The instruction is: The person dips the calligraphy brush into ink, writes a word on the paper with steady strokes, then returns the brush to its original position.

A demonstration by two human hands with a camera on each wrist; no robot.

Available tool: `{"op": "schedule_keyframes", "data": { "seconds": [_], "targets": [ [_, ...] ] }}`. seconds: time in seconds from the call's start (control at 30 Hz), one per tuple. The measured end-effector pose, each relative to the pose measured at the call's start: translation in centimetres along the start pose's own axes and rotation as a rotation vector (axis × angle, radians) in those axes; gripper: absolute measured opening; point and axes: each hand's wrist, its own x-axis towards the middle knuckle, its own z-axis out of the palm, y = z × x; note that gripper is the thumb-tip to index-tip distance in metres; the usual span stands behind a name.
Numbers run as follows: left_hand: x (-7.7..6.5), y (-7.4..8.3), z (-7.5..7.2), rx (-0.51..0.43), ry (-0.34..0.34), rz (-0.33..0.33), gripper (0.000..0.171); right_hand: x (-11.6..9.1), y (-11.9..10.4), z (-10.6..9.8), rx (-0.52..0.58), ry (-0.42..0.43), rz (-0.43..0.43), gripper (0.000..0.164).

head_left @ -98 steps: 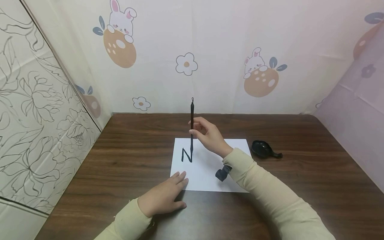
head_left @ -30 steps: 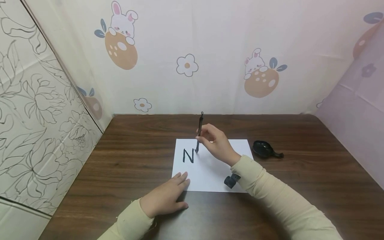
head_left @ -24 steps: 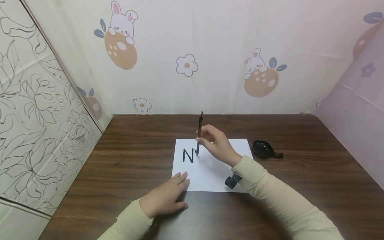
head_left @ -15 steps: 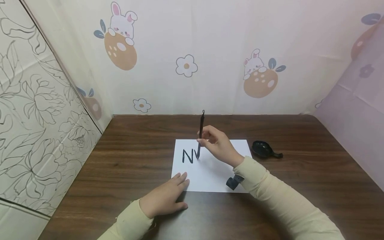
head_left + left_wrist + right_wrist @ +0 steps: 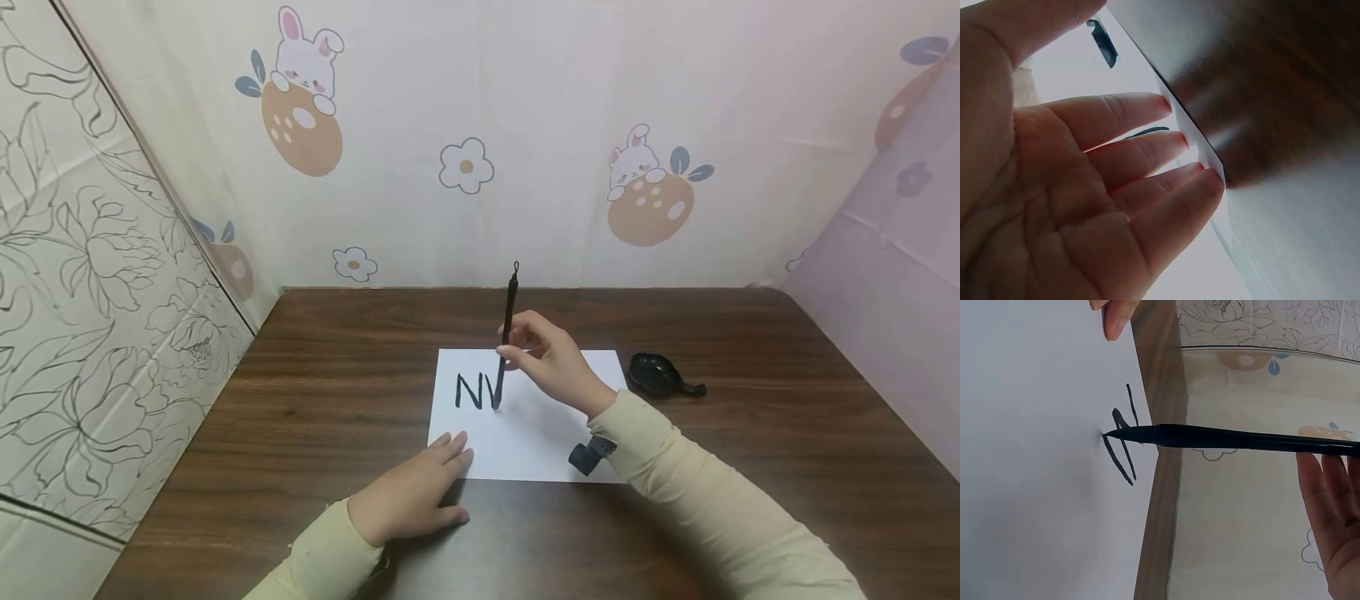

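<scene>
My right hand (image 5: 551, 367) pinches a dark writing brush (image 5: 510, 312) by its handle, almost upright with a slight lean. In the right wrist view the tip of the brush (image 5: 1229, 437) meets the paper (image 5: 1035, 487) at the end of a wet black stroke. A black letter N (image 5: 469, 392) stands on the white sheet (image 5: 517, 454), and a slanting stroke lies just right of it. My left hand (image 5: 408, 493) lies at the sheet's lower left corner, fingertips on the paper. The left wrist view shows those fingers (image 5: 1122, 119) extended over the sheet's edge.
A small black ink dish (image 5: 655, 372) with a short handle stands right of the sheet on the brown wooden table (image 5: 330, 400). A patterned curtain (image 5: 540, 167) hangs behind the table's far edge. A dark wrist camera (image 5: 588, 456) hangs beneath my right cuff.
From beside the finished N, the brush tip has come down the sheet toward me, leaving a new slanting black stroke. The right hand shifted slightly right; the left hand stayed put.
</scene>
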Motion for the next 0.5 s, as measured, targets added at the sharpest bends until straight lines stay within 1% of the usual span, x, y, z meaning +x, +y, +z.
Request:
{"op": "schedule_keyframes", "data": {
  "seconds": [0.17,0.5],
  "targets": [
    [-0.03,-0.04,0.01,0.003,0.0,0.002,0.071,0.25,0.0,-0.21,0.038,0.007,-0.002,0.027],
    [-0.03,-0.08,0.02,0.011,0.007,0.008,0.071,0.35,0.09,-0.17,0.046,0.003,0.027,0.029]
  ]
}}
